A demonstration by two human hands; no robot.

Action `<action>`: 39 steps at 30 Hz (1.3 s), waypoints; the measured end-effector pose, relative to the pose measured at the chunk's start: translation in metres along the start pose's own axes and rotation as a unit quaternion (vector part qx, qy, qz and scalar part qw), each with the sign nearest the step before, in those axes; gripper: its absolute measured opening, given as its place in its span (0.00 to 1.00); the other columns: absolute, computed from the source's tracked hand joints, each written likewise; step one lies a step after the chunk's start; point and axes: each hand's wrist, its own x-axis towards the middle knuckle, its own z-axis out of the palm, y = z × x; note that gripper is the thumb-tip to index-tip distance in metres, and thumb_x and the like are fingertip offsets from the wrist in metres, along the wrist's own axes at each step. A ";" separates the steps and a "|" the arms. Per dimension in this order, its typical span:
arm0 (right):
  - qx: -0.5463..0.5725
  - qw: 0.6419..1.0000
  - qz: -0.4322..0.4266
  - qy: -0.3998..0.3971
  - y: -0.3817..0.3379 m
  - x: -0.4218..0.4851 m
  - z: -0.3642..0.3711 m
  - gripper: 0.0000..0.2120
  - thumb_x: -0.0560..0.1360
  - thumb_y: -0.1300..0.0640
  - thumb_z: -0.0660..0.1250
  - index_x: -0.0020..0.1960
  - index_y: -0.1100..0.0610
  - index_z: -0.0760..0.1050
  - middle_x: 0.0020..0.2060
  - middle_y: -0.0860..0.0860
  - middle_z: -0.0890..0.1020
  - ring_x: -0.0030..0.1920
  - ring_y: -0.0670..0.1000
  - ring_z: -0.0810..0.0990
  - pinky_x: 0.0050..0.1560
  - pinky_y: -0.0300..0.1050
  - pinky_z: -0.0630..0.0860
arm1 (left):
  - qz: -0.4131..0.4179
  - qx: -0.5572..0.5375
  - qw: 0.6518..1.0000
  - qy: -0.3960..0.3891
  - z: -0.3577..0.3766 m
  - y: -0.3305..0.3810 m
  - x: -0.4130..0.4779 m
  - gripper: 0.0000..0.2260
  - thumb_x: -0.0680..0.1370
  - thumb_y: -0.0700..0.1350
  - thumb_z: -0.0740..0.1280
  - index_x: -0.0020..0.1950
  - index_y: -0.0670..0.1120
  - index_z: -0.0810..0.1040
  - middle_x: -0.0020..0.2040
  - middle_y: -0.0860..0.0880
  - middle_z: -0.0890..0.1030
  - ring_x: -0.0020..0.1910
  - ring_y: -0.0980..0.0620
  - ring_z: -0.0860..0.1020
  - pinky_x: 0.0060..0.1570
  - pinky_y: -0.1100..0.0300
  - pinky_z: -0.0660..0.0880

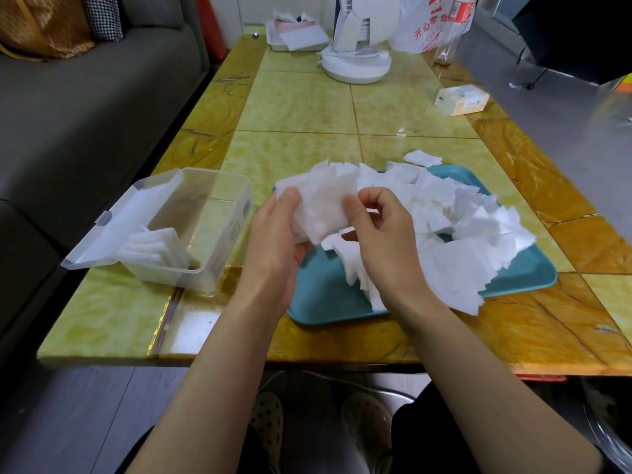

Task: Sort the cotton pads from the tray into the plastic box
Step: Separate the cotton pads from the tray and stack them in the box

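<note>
So that its edges apparently align for boxing, left hand [273,241] and right hand [383,234] pinch a pad stack [318,206] above the tray [325,299].

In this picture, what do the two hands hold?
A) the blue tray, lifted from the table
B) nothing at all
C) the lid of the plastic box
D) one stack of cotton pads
D: the left hand and the right hand both pinch one stack of cotton pads above the left side of the blue tray. The plastic box stands untouched.
</note>
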 end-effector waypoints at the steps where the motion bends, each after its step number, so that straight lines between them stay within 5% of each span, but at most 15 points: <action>1: 0.013 1.000 0.004 0.010 0.000 0.001 -0.001 0.05 0.78 0.56 0.63 0.44 0.55 0.71 0.39 0.45 0.75 0.39 0.43 0.76 0.40 0.35 0.75 | 0.003 0.004 1.000 0.006 -0.001 0.000 0.001 0.11 0.83 0.43 0.56 0.53 0.45 0.78 0.40 0.52 0.84 0.39 0.56 0.82 0.44 0.56 0.78; 5: 0.046 0.997 -0.032 0.043 -0.004 0.007 -0.010 0.07 0.78 0.59 0.63 0.42 0.53 0.70 0.35 0.46 0.73 0.34 0.39 0.73 0.37 0.34 0.74 | 0.021 0.044 0.999 0.022 -0.002 0.001 0.001 0.11 0.83 0.44 0.56 0.50 0.48 0.78 0.39 0.54 0.85 0.39 0.58 0.83 0.39 0.61 0.80; 9: 0.000 0.993 -0.114 -0.022 -0.007 0.009 -0.018 0.09 0.76 0.63 0.66 0.41 0.51 0.72 0.34 0.41 0.76 0.36 0.40 0.74 0.39 0.35 0.72 | 0.039 0.091 0.995 0.014 -0.004 0.000 -0.002 0.10 0.82 0.43 0.60 0.45 0.49 0.79 0.37 0.54 0.82 0.38 0.57 0.80 0.41 0.58 0.77; 16: -0.130 0.961 -0.210 -0.123 -0.005 0.007 -0.021 0.12 0.73 0.68 0.66 0.43 0.51 0.74 0.37 0.38 0.79 0.42 0.36 0.77 0.45 0.27 0.70 | 0.050 0.144 0.988 -0.021 -0.009 -0.001 -0.003 0.16 0.74 0.50 0.64 0.46 0.36 0.76 0.41 0.47 0.72 0.40 0.50 0.69 0.41 0.52 0.65; 19: -0.101 0.978 -0.155 -0.096 -0.006 0.007 -0.018 0.12 0.74 0.65 0.67 0.43 0.48 0.74 0.38 0.38 0.79 0.40 0.38 0.77 0.41 0.30 0.72 | 0.046 0.133 0.990 -0.006 -0.009 -0.004 -0.001 0.11 0.78 0.47 0.64 0.48 0.39 0.77 0.41 0.47 0.78 0.40 0.51 0.75 0.41 0.55 0.71; 25: 0.072 0.992 0.054 -0.086 -0.007 0.004 -0.010 0.05 0.75 0.65 0.67 0.49 0.59 0.75 0.42 0.51 0.79 0.33 0.42 0.80 0.36 0.35 0.78 | 0.045 0.108 0.992 0.040 -0.005 -0.006 0.003 0.07 0.83 0.45 0.58 0.48 0.49 0.74 0.46 0.51 0.82 0.44 0.55 0.80 0.46 0.57 0.77; 33: -0.069 0.997 -0.037 -0.029 0.000 0.005 -0.009 0.10 0.71 0.62 0.71 0.43 0.49 0.74 0.37 0.42 0.79 0.37 0.40 0.77 0.42 0.41 0.79 | 0.024 0.087 0.996 0.011 -0.003 -0.006 0.003 0.07 0.80 0.41 0.61 0.45 0.48 0.75 0.44 0.48 0.80 0.45 0.50 0.78 0.48 0.51 0.74; 39: -0.114 0.992 -0.046 -0.035 0.004 0.003 -0.007 0.05 0.72 0.58 0.70 0.46 0.51 0.76 0.45 0.45 0.80 0.40 0.39 0.77 0.39 0.28 0.71 | 0.011 0.067 0.998 -0.006 -0.003 -0.003 -0.001 0.04 0.71 0.46 0.62 0.41 0.47 0.72 0.42 0.48 0.79 0.44 0.49 0.76 0.45 0.51 0.70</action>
